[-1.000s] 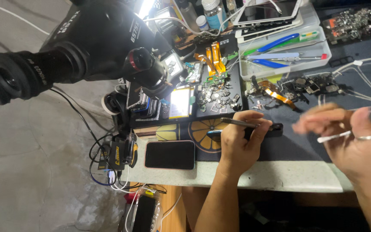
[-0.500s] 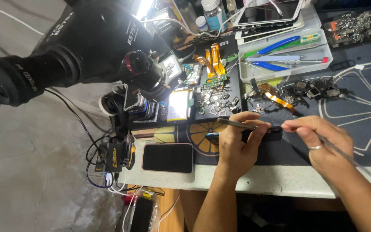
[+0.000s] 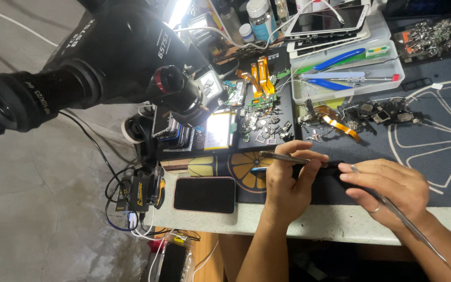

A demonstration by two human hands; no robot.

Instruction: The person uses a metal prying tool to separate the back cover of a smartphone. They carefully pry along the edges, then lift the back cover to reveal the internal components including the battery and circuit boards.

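**Two hands, two thin metal tools, one dark phone**

At the near edge of the pale, speckled bench [image 3: 309, 224], the left hand [image 3: 288, 183] has its fingers pinched together round slim steel tweezers [image 3: 283, 156], which lie level and point left. The right hand [image 3: 387, 188], a ring on one finger, is curled round a long, flat metal pry tool [image 3: 408, 224] that slants down to the right, its far end running out of view. Between the two hands lies a narrow dark phone [image 3: 330, 169] on the black rubber mat [image 3: 444, 141] printed with citrus slices; the hands cover most of it, so its face cannot be made out.

Left of the hands, a second phone [image 3: 204, 195] with a glossy black screen and pink rim lies flat.

Farther off, small metal parts [image 3: 262, 128] and orange ribbon cables [image 3: 340, 125] are scattered, too small to tell apart. A clear plastic tray [image 3: 392, 78] holds blue-handled pliers [image 3: 335, 60]. At far left looms a matt black microscope [image 3: 105, 57], its body cut off at the top.
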